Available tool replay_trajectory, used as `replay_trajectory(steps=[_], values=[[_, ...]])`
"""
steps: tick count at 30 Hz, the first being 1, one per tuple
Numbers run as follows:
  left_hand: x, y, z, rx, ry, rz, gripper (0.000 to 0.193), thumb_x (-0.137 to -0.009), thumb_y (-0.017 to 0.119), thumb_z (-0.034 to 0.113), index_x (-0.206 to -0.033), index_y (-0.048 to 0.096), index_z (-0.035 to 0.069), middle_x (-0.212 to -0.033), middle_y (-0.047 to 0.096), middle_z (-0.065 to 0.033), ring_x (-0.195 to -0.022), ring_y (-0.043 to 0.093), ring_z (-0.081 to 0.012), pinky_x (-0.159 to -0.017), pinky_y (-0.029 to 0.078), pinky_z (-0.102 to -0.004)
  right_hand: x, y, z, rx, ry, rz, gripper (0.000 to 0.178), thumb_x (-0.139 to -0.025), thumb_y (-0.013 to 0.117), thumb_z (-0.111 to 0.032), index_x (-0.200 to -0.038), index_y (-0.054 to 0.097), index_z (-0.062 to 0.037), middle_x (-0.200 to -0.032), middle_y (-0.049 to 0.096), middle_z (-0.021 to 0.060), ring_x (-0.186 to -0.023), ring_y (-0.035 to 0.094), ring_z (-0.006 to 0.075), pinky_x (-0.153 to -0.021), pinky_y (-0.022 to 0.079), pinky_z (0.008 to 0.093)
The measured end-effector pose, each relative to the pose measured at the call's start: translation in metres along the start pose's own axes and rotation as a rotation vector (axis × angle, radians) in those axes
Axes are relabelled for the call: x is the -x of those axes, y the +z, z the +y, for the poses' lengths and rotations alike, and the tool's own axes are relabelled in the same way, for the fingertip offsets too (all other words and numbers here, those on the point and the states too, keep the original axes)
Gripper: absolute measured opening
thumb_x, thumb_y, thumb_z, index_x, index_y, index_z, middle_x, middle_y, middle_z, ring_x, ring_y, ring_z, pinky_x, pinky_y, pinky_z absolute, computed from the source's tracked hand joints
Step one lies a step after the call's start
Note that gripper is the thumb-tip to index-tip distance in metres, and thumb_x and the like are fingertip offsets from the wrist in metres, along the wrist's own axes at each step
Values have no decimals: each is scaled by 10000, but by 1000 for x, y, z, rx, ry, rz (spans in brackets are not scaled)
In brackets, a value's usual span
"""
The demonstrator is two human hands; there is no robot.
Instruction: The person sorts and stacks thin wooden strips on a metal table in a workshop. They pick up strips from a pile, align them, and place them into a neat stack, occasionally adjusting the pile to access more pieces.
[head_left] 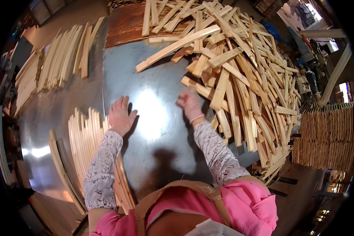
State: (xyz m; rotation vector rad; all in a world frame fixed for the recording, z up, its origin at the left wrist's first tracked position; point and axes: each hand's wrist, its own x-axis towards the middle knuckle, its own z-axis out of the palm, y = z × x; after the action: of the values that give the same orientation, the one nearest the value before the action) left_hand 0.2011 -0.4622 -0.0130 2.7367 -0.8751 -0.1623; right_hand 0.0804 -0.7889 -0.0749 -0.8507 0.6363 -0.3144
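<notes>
while slats (91, 135) beside spread left hand (121, 117) point lengthwise forward, right hand (191, 104) curls; cannot tell if pinching.

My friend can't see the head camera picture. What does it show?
A person's left hand is open beside a row of wooden sticks, and the right hand is curled near a big messy pile of wood on a shiny metal table.

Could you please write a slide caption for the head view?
At a metal table, the left hand by a row of wooden strips, the right hand near a jumbled wood pile.
</notes>
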Motion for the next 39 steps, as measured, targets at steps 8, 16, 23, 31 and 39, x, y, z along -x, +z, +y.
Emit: replay_trajectory(steps=[8,16,23,31,39], values=[[-249,29,71,43,-49,48,842,-916,762,421,-1606,438,62,-1576,526,-210,-1453,504,-365,-1200,415,-473,-101,23,-92,-448,38,260,531,-935,823,-186,-1396,587,-68,-1341,650,159,-1253,627,375,-965,588,593],[-114,20,123,600,-161,-359,600,-988,526,400,-1459,580,33,-1152,747,-283,-1087,729,-436,-981,556,-506,-17,-27,-58,764,-419,4,334,-965,728,-126,-1278,674,-22,-1277,702,205,-1097,731,347,-843,617,458],[174,66,100,652,-502,-353,712,-1014,551,402,-1611,425,37,-1256,715,-317,-1176,685,-488,-1034,524,-520,287,-56,109,743,274,-347,592,-1015,687,-239,-1573,539,-107,-1378,710,152,-1247,680,338,-1094,514,423],[359,60,72,329,-512,-69,691,-1002,646,445,-1537,496,34,-1475,558,-269,-1369,531,-443,-1135,435,-548,361,10,102,1507,159,-728,552,-943,698,-401,-1401,596,-110,-1129,762,210,-1060,724,438,-882,571,559],[386,48,70,270,-226,105,684,-953,748,387,-1521,539,67,-1574,493,-232,-1439,470,-441,-1212,364,-554,295,46,121,1746,-451,-697,362,-890,742,-298,-1120,660,-31,-992,712,175,-961,690,388,-838,561,497]])
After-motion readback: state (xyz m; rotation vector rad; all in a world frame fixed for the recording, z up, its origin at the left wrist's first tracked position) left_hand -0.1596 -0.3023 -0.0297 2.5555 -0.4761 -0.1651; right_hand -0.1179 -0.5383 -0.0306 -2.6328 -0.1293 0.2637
